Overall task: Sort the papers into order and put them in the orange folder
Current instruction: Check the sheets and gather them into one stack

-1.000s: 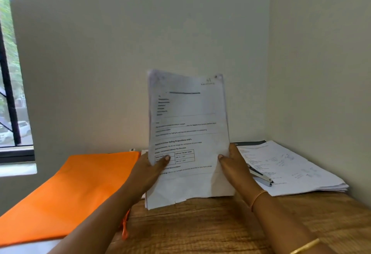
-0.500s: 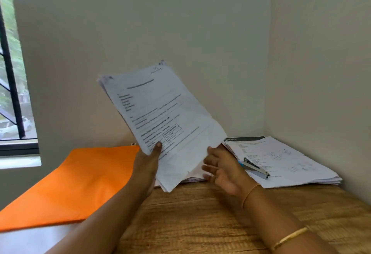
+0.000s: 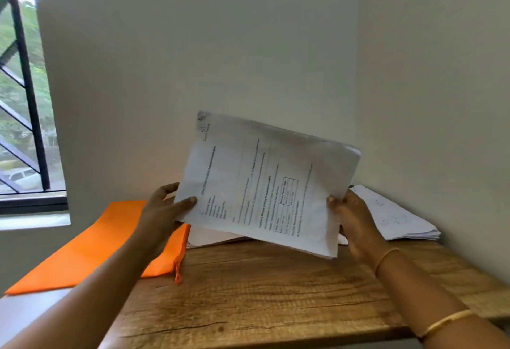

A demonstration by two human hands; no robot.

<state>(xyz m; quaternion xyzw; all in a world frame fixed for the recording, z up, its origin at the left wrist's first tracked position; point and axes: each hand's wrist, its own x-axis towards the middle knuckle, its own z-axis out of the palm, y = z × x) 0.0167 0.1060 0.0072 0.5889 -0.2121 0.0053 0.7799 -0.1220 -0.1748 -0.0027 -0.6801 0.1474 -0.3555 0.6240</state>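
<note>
I hold a sheaf of printed papers [image 3: 265,183] up above the wooden table [image 3: 276,293], turned sideways so its text runs vertically. My left hand [image 3: 165,208] grips the sheaf's left edge, thumb on the front. My right hand [image 3: 350,213] grips its right edge. The orange folder [image 3: 96,243] lies flat at the left, partly over the table's edge, with an orange tie hanging at its near corner. More white sheets [image 3: 212,238] lie on the table behind the held sheaf.
A second pile of printed papers [image 3: 394,216] lies at the back right against the wall. Walls close in the table at the back and right. A barred window [image 3: 24,100] is at the left.
The sheaf has turned from upright through a left tilt to sideways. My right hand, which let go half a second ago, now grips the right edge again.
</note>
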